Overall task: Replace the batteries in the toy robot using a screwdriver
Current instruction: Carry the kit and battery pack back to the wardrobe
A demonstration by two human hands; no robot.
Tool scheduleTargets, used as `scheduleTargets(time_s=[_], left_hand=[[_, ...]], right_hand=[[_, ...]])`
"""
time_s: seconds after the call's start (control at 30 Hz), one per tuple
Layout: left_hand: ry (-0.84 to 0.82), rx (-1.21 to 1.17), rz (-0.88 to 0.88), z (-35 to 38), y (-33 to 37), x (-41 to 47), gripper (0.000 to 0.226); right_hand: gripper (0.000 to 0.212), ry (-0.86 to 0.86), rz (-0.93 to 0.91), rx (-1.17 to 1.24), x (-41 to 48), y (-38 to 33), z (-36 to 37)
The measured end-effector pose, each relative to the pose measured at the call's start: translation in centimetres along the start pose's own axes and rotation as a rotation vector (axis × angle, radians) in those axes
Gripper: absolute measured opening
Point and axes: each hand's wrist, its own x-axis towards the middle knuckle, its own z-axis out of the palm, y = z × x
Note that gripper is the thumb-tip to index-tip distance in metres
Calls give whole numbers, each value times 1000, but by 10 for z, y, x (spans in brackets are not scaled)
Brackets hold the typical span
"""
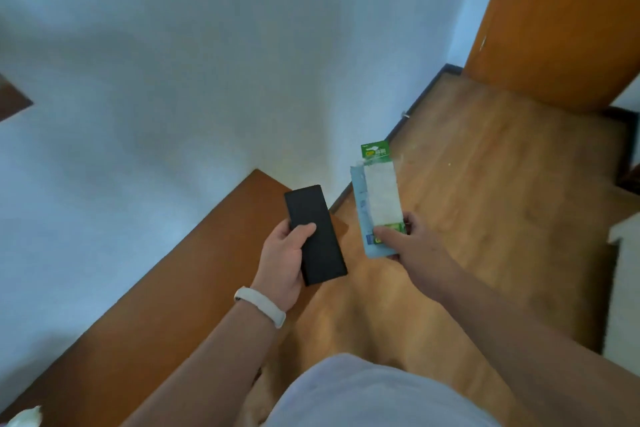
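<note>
My left hand [284,260] grips a flat black rectangular case [314,234], thumb across its top face; a white band sits on that wrist. My right hand [403,236] holds a long green and white battery pack [379,194] by its lower end, its green header pointing away from me. Both are held in the air above the floor, a hand's width apart. No toy robot or screwdriver is in view.
A white wall [173,80] fills the left and top. A brown wooden surface [194,270] runs along the wall at the left. Wooden floor [485,166] lies to the right, with an orange door [561,17] at the top right and white furniture [627,281] at the right edge.
</note>
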Motion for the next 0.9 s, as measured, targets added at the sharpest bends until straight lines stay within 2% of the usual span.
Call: scheduleTargets(time_s=[0.1,0.37,0.63,0.9], left_hand=[[-49,40,-27,60,-7,15,28],[-202,149,-64,190,-20,45,26],[-354,268,-105,280,-22,87,25],[-496,335,-134,364,-14,175,25]], right_hand=[[39,72,2,43,7,-7,-58],[35,273,-42,85,12,-31,-175],[41,408,-52,136,21,-45,-244],[40,579,-37,220,80,-64,-300]])
